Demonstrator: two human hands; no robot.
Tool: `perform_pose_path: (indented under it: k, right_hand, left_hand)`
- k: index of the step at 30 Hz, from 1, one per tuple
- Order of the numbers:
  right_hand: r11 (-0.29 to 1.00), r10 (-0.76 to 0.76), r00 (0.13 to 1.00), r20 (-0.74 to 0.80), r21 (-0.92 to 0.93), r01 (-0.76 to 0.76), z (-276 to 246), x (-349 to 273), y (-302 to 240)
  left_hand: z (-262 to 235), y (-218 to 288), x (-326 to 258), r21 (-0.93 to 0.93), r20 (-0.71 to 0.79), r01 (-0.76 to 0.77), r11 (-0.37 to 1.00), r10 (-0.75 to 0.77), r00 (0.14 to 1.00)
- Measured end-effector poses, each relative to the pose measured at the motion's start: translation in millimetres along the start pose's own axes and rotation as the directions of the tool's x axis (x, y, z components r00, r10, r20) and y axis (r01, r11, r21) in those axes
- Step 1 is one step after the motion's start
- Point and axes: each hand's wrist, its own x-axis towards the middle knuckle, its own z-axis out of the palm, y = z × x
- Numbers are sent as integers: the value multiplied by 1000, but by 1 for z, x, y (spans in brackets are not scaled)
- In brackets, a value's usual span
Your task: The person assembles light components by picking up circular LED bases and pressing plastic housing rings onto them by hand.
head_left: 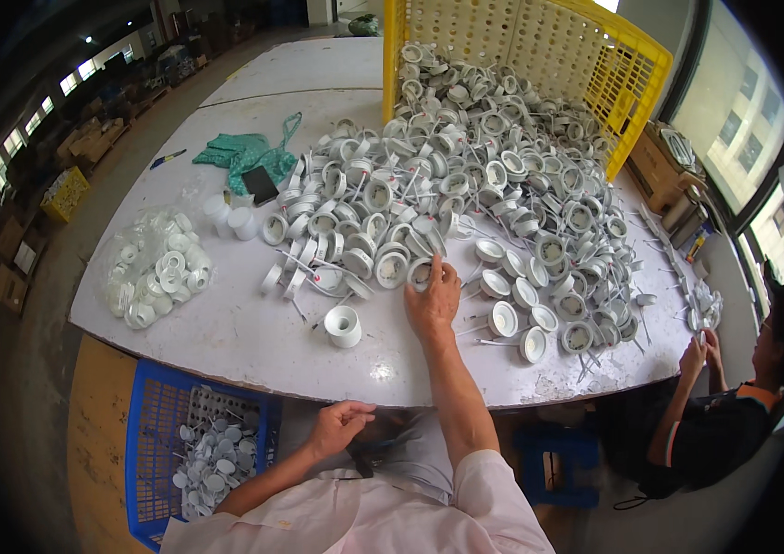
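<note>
My right hand [434,300] reaches over the table to the near edge of a large heap of white downlight housings [475,175]. Its fingers are closed on the rim of one round white downlight housing [420,274], partly hidden by the hand. At the table's near edge, my left hand [341,427] is held with loosely bent fingers apart, and nothing shows in it. A stack of white ring-shaped parts [343,326] stands on the table left of my right forearm. Several housings with short cables, such as this upturned one [503,319], lie to the right.
A yellow crate [637,92] lies tipped behind the heap. At left are a clear bag of white rings [170,263], white cups [242,223], a green cloth [240,152] and a phone [260,185]. A blue crate [156,462] holds white parts. A co-worker [724,415] sits at right.
</note>
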Motion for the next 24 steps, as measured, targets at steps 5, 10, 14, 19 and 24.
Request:
perform_pose_path:
  k: [5,10,14,19,24]
  right_hand:
    - [997,-29,988,-150,71,40,-26,-35,12]
    - [971,-96,957,-272,184,150,-71,-83,10]
    - [908,-167,978,-126,367,202,-123,-108,-13]
    - [810,-369,927,63,512,288,-154,-129,-31]
    - [725,-514,853,88,576,377,-163,-133,-50]
  left_hand:
    - [5,10,2,15,28,-36,999,35,999]
    - [9,38,9,55,-15,-67,996,68,998]
    - [10,77,24,309,40,-476,824,488,872]
    - [15,101,33,552,172,-608,570,635,753]
    - [6,91,23,475,360,-654,589,548,755]
